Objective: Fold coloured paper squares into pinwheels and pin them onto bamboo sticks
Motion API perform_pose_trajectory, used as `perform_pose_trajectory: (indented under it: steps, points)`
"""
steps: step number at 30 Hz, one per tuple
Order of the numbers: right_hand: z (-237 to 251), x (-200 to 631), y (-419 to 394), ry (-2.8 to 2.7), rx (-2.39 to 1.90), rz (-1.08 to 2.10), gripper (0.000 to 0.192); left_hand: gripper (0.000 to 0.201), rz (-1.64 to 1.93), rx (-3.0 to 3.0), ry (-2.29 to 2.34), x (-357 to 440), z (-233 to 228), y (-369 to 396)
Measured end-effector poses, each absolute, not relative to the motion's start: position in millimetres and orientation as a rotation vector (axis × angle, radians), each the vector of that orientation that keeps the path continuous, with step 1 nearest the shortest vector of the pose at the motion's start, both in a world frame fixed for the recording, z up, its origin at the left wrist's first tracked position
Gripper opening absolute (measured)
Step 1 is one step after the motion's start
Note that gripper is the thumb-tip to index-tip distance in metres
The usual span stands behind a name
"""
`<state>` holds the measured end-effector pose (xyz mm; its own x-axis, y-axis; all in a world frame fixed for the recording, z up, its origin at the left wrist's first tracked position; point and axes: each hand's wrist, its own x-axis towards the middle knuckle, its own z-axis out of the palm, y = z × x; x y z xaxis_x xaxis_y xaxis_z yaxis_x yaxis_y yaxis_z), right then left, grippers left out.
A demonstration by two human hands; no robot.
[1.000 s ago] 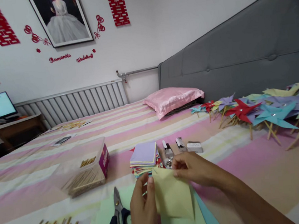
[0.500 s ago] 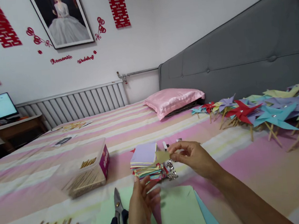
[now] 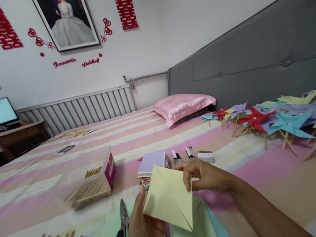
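Striped bed [image 3: 39, 177], scissors [image 3: 124, 229] beside. Left hand [image 3: 143, 230] and right hand [image 3: 207, 175] both pinch a yellow paper square [image 3: 168, 197], raised above green sheets [image 3: 196, 232]. Risk: loose pinch lets the fold slip crooked.

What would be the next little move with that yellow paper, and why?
Probably pressing the fold flat. Both hands, left hand and right hand, hold the yellow paper square in the air, and a crease already runs across it. Finished pinwheels and scissors lie nearby, so folding and then cutting seems likely.
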<state>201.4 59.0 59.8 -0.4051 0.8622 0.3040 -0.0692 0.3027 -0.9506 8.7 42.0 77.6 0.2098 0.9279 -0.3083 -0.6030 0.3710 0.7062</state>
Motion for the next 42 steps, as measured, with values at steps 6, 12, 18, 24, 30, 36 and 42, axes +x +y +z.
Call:
perform_pose_trajectory:
  steps: [6, 12, 18, 24, 30, 36, 42]
  points:
    - [52, 207, 62, -1.635, -0.761, 1.341, 0.011, 0.031, 1.066, 0.580, 0.776, 8, 76, 41]
    - [48, 209, 62, -1.664, -0.840, 1.353, 0.019, 0.042, 0.948, 0.810, 0.937, 10, 59, 47]
    - [50, 206, 61, -1.627, -0.848, 1.340, 0.018, 0.050, 0.992, 0.869, 0.979, 9, 49, 54]
    - [51, 204, 61, -1.615, -0.815, 1.342, 0.016, 0.049, 0.853, 0.811, 0.879, 11, 53, 46]
    - [53, 200, 61, -1.526, -0.729, 1.437, 0.009, 0.045, 0.931, 0.797, 0.936, 10, 54, 44]
    - [51, 199, 62, -1.441, -0.645, 1.512, 0.020, 0.042, 1.007, 0.737, 0.974, 9, 54, 45]
    - [49, 204, 63, -1.633, -0.791, 1.426, 0.015, 0.041, 1.005, 0.732, 0.976, 11, 55, 46]
